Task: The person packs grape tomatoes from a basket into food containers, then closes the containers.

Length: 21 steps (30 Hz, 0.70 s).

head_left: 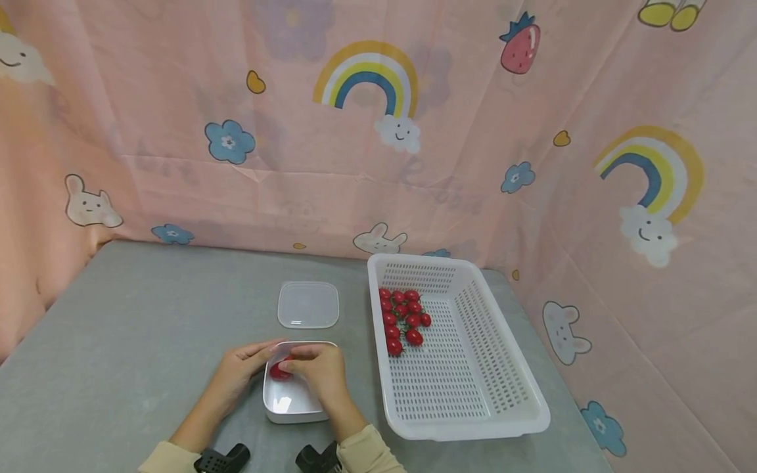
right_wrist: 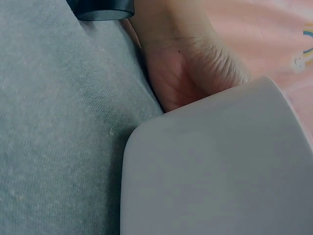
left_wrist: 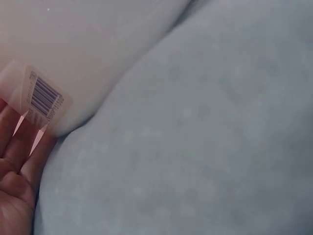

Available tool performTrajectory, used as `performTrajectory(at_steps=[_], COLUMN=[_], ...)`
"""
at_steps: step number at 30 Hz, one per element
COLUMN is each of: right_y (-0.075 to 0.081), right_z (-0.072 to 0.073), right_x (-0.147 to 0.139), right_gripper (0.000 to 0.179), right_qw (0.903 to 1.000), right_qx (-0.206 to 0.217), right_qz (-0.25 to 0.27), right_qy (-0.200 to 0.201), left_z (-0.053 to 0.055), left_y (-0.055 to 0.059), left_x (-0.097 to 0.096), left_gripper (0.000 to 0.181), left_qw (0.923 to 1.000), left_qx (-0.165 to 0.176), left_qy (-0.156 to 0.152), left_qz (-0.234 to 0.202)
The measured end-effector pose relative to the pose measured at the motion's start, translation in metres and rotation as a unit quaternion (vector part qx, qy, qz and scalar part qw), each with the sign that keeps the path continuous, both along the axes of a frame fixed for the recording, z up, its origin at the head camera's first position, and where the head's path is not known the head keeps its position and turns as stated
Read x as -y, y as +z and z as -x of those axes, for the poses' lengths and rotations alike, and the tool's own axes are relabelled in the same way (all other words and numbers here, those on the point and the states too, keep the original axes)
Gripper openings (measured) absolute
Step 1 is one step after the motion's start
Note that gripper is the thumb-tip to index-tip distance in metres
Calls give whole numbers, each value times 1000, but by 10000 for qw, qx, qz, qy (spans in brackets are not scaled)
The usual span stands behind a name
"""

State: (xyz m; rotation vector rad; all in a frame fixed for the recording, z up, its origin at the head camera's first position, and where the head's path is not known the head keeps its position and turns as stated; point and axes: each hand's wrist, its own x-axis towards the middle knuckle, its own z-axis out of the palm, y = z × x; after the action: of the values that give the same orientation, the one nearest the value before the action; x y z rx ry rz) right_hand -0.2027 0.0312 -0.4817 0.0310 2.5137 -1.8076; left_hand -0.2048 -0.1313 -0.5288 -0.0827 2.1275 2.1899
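Note:
A white rectangular container with rounded corners stands on the table in front of me. My left hand holds it at its far left corner; in the left wrist view, the fingers lie against the outer wall by a barcode label. Inside the container, my right hand pinches a red cherry tomato between thumb and fingers, partly hidden by them. More red cherry tomato shows beside the thumb. The container's wall hides the right fingers in the right wrist view.
To the right stands a large white slotted basket, with several cherry tomatoes along its left side. A translucent lid lies behind the container on the grey table. A pink patterned curtain hangs along the table's back and right edges.

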Motion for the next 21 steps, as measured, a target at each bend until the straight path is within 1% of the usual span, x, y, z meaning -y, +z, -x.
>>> performTrajectory(at_steps=[6,16,20,21], right_y=[0,5,3,2], right_z=[1,-2,-2,-2], right_x=[0,0,-1,-1], right_gripper=[21,20,20,19], right_qw=[10000,10000,9998,9996], right_qx=[82,56,-92,-198], right_qz=[42,30,178,200], right_qy=[3,-15,59,85], left_z=[0,1,1,0], left_y=[2,1,0,0], left_x=[0,0,0,0], left_gripper=[39,39,39,39], left_qw=[9999,9999,9999,9999], left_qx=[101,103,112,108], left_qy=[47,50,35,37], left_qz=[110,36,37,42])
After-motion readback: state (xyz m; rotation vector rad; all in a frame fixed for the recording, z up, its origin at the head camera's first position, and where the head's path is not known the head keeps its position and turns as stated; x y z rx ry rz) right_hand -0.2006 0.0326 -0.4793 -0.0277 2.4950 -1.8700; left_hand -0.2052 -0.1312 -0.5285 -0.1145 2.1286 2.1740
